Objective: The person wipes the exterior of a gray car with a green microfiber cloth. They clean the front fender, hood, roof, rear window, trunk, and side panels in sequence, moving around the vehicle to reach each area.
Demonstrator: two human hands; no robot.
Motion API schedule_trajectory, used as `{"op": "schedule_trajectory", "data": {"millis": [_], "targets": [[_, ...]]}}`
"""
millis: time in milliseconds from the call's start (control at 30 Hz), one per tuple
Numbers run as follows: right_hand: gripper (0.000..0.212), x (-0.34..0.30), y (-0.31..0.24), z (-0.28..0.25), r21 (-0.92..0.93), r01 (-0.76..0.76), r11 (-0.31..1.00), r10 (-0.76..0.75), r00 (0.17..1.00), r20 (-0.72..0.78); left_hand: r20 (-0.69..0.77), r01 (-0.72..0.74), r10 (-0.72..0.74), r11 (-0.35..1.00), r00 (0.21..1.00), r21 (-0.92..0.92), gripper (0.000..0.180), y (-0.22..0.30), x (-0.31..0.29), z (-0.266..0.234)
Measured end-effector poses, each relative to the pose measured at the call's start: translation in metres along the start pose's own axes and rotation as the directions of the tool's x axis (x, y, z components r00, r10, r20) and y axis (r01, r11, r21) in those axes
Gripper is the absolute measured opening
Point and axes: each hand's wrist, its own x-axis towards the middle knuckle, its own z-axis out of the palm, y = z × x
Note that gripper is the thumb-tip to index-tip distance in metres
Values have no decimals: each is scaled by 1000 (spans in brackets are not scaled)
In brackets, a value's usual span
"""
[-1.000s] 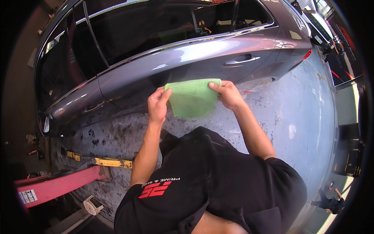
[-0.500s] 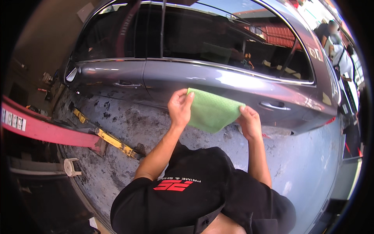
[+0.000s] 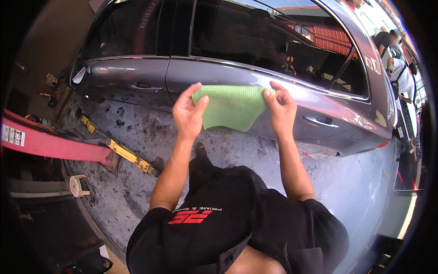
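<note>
— What are the hands doing?

— The left hand [image 3: 188,112] pinches one upper corner of a green waffle-weave microfibre cloth [image 3: 230,107]; the right hand [image 3: 280,107] is clamped on the other corner. The cloth hangs spread between them, in front of the chest.

— What lies past it?

— A grey four-door car [image 3: 219,75] with dark tinted windows, its rear door handle [image 3: 321,120] just right of the right hand. Nothing stands between cloth and door.

— And around?

— Stained grey concrete floor [image 3: 132,132], a yellow lift arm [image 3: 127,156] and a red lift beam [image 3: 54,145] to the left. Another person in white [image 3: 401,73] stands far right. No containers are visible.
</note>
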Motion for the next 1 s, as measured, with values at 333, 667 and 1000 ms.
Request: {"op": "schedule_trajectory", "data": {"millis": [333, 667, 1000], "targets": [[68, 101, -55, 63, 142, 104, 984, -149, 923, 354, 371, -521, 393, 403, 841, 752, 22, 88, 111, -17], [34, 122, -65, 164, 330, -499, 801, 160, 710, 686, 436, 201, 139, 736, 889, -646, 52, 103, 201, -105], [31, 185, -21, 234, -234, -359, 904, 428, 746, 511, 350, 409, -359, 100, 865, -907, 72, -37, 134, -175]]}}
